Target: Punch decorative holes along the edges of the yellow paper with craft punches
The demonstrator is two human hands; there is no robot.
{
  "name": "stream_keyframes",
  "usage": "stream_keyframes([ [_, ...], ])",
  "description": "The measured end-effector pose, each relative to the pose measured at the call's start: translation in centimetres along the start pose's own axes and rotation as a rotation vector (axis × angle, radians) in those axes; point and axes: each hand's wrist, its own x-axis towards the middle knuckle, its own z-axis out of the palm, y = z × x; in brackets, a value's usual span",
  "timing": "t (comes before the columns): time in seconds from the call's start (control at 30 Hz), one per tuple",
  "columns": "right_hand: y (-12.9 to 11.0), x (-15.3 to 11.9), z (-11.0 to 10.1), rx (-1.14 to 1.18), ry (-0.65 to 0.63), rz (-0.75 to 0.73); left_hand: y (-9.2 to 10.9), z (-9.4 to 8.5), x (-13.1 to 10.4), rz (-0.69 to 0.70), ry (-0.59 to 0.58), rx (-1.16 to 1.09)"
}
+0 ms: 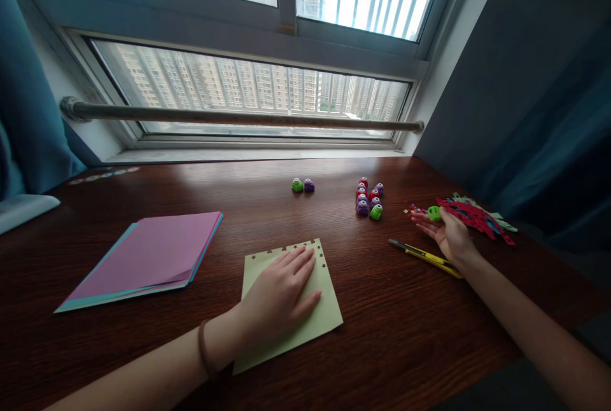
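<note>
Left hand (281, 287) flat on yellow paper (315, 315), right hand (451, 233) pinching green punch (434, 213)

Left fingers slightly spread; yellow cutter (432, 259) near right hand on worktop (372, 322)

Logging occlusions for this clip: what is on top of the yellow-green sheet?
The left hand lies flat on the yellow-green sheet, covering its middle. Small star-shaped holes show near its far edge; whatever the palm covers cannot be seen.
</note>
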Motion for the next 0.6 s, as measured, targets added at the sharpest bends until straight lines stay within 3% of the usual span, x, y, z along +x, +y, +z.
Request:
stream_keyframes([
  [0.1,0.4,1.3,1.3,0.057,-0.112,0.058,0.0,0.0,-0.1,0.002,-0.002,-0.003],
  [0.17,1.0,2.3,2.5,0.066,-0.112,0.069,0.1,0.0,-0.1,0.004,-0.009,0.001],
  [0.3,2.2,4.7,4.1,0.066,0.06,0.01,0.0,0.0,-0.1,0.003,-0.018,0.013],
  [0.43,2.4,6.4,3.5,0.065,0.251,-0.088,-0.1,0.1,-0.1,0.001,-0.009,0.005],
  [0.6,1.3,7.3,3.2,0.062,0.313,-0.193,-0.1,0.2,0.0,0.008,0.006,-0.009],
])
